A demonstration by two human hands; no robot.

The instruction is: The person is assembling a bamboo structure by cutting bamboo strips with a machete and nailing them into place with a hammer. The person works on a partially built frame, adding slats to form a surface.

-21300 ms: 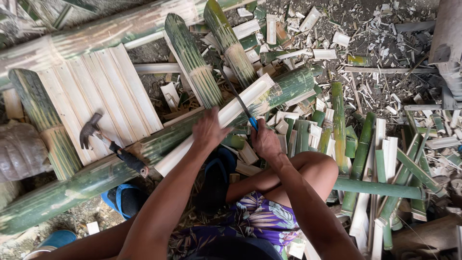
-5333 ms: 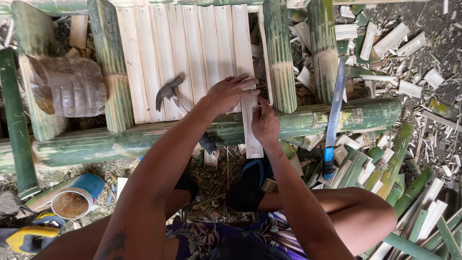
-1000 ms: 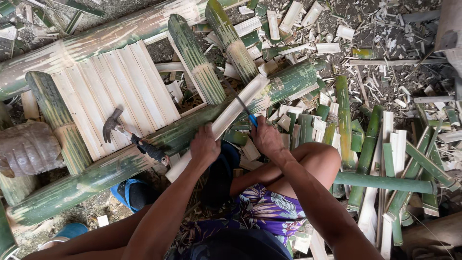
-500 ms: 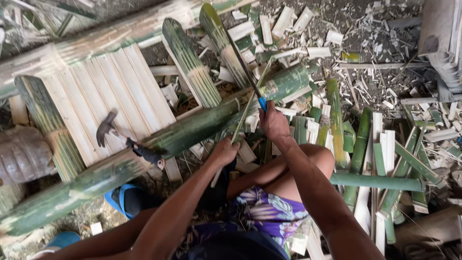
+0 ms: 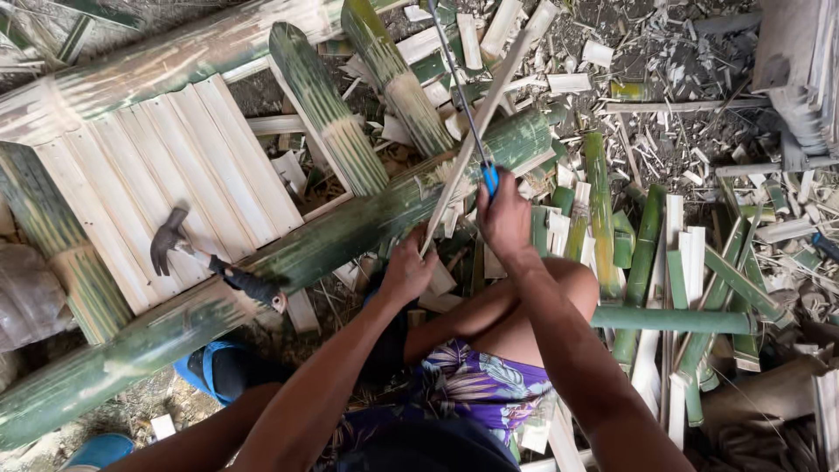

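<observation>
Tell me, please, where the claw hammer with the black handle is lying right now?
The claw hammer with the black handle lies left of centre on the pale split-bamboo slat panel, its handle end reaching the long green bamboo pole.

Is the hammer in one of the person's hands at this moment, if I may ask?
No, the hammer lies on the pale slats, apart from the left hand and right hand.

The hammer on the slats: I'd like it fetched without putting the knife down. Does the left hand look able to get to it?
Probably yes, once it lets go: the hammer lies uncovered on the slats, nothing between, but the left hand now grips the bamboo strip.
</observation>
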